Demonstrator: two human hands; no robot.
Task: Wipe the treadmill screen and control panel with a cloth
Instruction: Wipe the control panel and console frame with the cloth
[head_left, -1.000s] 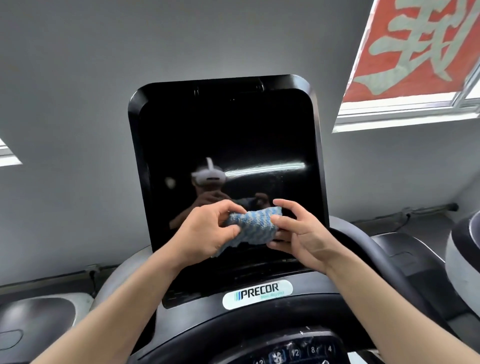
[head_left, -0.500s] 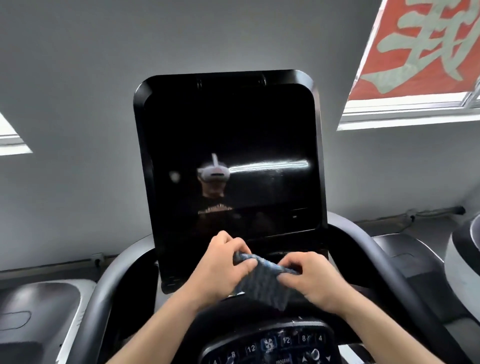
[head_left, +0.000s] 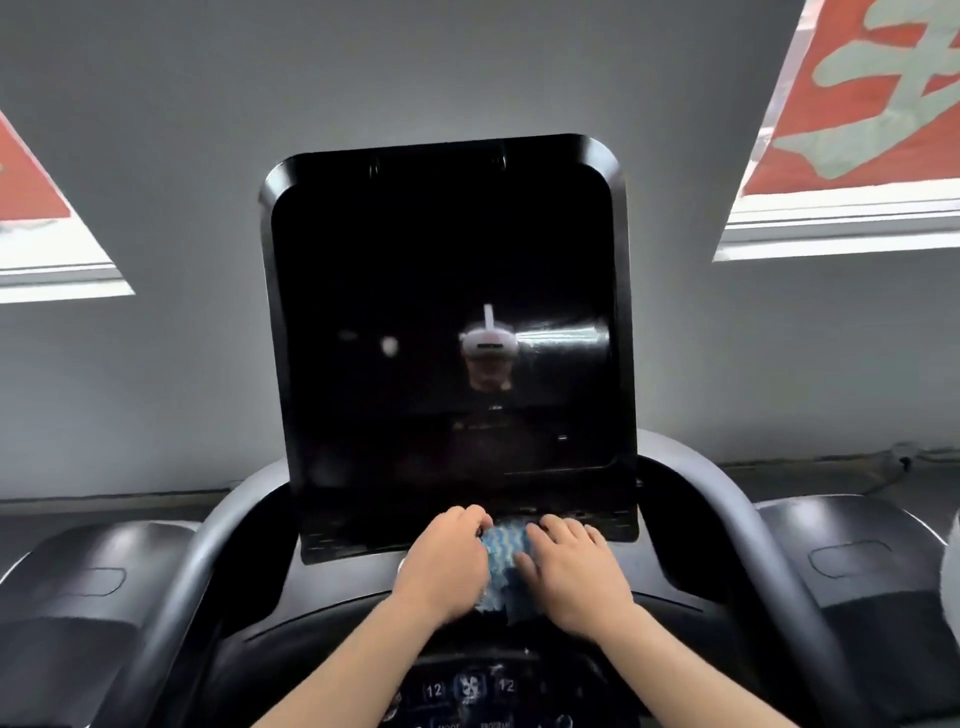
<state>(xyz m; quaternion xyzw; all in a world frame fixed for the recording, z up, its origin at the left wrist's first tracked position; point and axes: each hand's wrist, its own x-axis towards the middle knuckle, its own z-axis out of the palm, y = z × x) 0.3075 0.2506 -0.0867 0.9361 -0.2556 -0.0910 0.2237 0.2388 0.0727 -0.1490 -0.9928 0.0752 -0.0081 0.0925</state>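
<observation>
The treadmill's large black screen (head_left: 447, 312) stands upright in front of me, dark and reflecting a headset. A blue-and-white patterned cloth (head_left: 501, 564) lies on the console just under the screen's bottom edge. My left hand (head_left: 441, 564) grips the cloth's left side with curled fingers. My right hand (head_left: 569, 577) holds its right side, fingers bent over it. Most of the cloth is hidden between and under my hands. The control panel (head_left: 467, 688) with lit buttons sits below my wrists.
Grey curved handrails (head_left: 737, 525) sweep round both sides of the console. Dark side trays (head_left: 852, 566) flank it left and right. A grey wall lies behind, with windows and red banners (head_left: 857, 93) at the upper corners.
Both hands have moved down with the cloth, from in front of the lower screen to the console ledge beneath it. The view has pulled back and tilted lower.
</observation>
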